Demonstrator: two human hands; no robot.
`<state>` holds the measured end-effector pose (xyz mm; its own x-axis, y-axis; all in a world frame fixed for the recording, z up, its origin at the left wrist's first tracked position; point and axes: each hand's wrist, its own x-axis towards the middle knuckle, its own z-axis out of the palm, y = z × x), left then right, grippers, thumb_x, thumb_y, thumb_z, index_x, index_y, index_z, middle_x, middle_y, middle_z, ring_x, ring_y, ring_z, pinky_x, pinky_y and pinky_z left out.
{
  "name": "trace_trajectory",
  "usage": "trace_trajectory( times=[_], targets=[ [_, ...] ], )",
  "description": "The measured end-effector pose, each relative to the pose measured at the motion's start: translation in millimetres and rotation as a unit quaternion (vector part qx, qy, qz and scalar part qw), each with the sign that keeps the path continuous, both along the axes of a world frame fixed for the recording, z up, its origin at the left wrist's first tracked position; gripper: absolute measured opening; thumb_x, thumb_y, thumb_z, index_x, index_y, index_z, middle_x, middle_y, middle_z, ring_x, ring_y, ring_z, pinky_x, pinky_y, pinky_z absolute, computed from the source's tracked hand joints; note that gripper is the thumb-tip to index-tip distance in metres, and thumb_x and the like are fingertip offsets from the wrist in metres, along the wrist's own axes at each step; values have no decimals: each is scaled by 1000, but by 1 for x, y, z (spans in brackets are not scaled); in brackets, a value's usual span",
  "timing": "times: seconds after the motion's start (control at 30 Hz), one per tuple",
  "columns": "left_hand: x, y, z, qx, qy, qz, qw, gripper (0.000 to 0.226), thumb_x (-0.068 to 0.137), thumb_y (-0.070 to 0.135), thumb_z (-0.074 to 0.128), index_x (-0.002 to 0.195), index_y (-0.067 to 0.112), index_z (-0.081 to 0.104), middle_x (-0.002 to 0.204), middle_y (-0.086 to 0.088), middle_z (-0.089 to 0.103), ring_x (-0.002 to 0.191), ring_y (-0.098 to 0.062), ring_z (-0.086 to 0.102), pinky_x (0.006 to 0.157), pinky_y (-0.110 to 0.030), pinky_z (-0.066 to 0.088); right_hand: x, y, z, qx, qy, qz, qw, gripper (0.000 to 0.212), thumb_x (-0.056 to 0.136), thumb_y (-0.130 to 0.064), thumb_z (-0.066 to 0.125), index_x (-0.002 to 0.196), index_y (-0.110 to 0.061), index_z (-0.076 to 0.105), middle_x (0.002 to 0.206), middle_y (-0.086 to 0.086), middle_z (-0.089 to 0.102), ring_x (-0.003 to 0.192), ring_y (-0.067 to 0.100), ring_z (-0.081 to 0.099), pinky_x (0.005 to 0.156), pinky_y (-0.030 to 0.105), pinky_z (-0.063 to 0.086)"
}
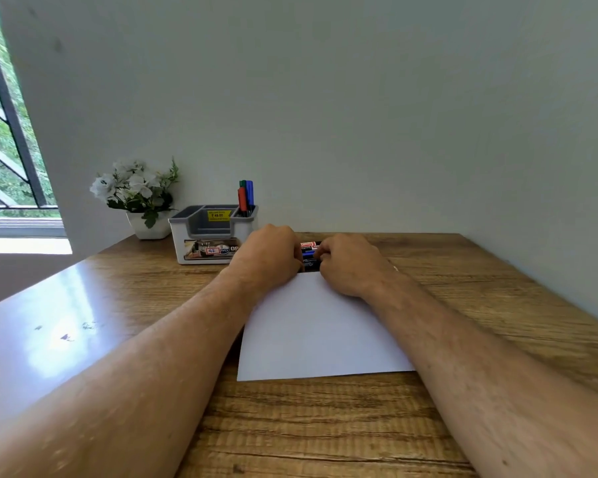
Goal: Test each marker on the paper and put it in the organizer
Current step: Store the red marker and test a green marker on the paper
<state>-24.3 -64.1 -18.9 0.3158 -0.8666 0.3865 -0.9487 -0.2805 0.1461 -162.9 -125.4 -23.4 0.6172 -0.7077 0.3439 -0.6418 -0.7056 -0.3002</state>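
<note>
Beyond the far edge of the blank paper (320,326), both hands, left hand (268,255) and right hand (351,263), curl around the loose markers (308,251) lying on the table (463,305), apparently picking one to test, while three markers (246,198) already stand in the organizer (211,236).

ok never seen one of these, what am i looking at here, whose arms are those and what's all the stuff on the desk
No machine here: a person wears a camera on the head, so this one picture looks down their own arms. The left hand and right hand meet over a small pile of markers at the far edge of a blank paper on a wooden desk. Both hands' fingers curl at the markers; the exact grip is hidden. Behind stands a white organizer with three markers upright in it, beside a flower pot.
</note>
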Motion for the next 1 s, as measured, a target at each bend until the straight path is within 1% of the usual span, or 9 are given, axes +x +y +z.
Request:
trace_trajectory(
  times=[0.17, 0.3, 0.47, 0.6, 0.67, 0.77, 0.83, 0.87, 1.0],
  targets=[
    [-1, -2, 0, -15, -16, 7, 1000, 16, 80, 35, 69, 84, 19, 73, 72, 1, 64, 69, -18, 60, 68, -31, 55, -1, 2, 1, 6, -12, 9, 1000, 32, 89, -19, 53, 113, -23, 73, 119, 5, 69, 112, 28, 58, 97, 39, 48],
    [1, -1, 6, -47, 1, 0, 999, 16, 80, 36, 69, 80, 21, 74, 75, 1, 69, 71, -16, 63, 71, -33, 57, -1, 0, 2, 4, -44, 24, 999, 35, 89, -12, 53, 117, -17, 72, 118, 8, 67, 108, 27, 59, 91, 33, 48],
    [3, 5, 12, -139, 93, -10, 986, 10, 78, 34, 70, 76, 25, 74, 68, 10, 68, 65, -7, 63, 65, -29, 58, 0, 0, 5, 1, -165, 20, 986, 42, 89, -3, 55, 129, -13, 62, 129, 7, 47, 109, 20, 53, 88, 24, 43],
    [-3, 7, 16, -192, 147, -22, 970, 10, 77, 35, 73, 71, 27, 72, 67, 12, 69, 65, -6, 65, 65, -29, 58, 1, 2, 6, 32, -302, 21, 952, 46, 88, 4, 55, 128, -18, 51, 125, 0, 35, 96, 14, 55, 61, 1, 39],
    [-7, 7, 18, -210, 156, -27, 965, 11, 77, 34, 73, 68, 30, 69, 65, 13, 68, 63, -5, 65, 65, -29, 59, 3, 2, 7, 35, -365, 14, 930, 42, 90, 2, 58, 125, -18, 47, 122, 0, 35, 89, 10, 56, 61, -3, 37],
    [-12, 8, 21, -235, 157, -42, 958, 9, 78, 33, 72, 69, 31, 69, 65, 15, 67, 63, -2, 64, 65, -27, 59, 5, 3, 11, 89, -449, 4, 889, 40, 92, -10, 65, 124, -18, 43, 123, 3, 46, 97, 8, 58, 76, 7, 47],
    [-16, 8, 23, -251, 168, -62, 951, 9, 78, 33, 73, 71, 31, 70, 64, 16, 67, 62, 0, 65, 64, -22, 57, 6, 5, 13, 173, -494, 11, 852, 48, 94, -17, 65, 133, -18, 38, 123, 4, 55, 99, 21, 68, 84, 35, 59],
    [-18, 8, 24, -254, 181, -73, 947, 8, 78, 33, 75, 71, 30, 70, 63, 16, 68, 61, 2, 65, 63, -19, 56, 6, 7, 14, 201, -508, 9, 838, 53, 95, -20, 65, 139, -19, 34, 123, 1, 58, 95, 21, 71, 83, 42, 60],
    [-25, 7, 25, -238, 229, -114, 937, 6, 76, 30, 78, 74, 29, 72, 66, 15, 71, 62, 5, 67, 59, -9, 49, 6, 5, 17, 238, -545, -6, 804, 61, 99, -29, 61, 150, -19, 30, 127, -3, 66, 92, 14, 72, 87, 42, 60]
  ],
)
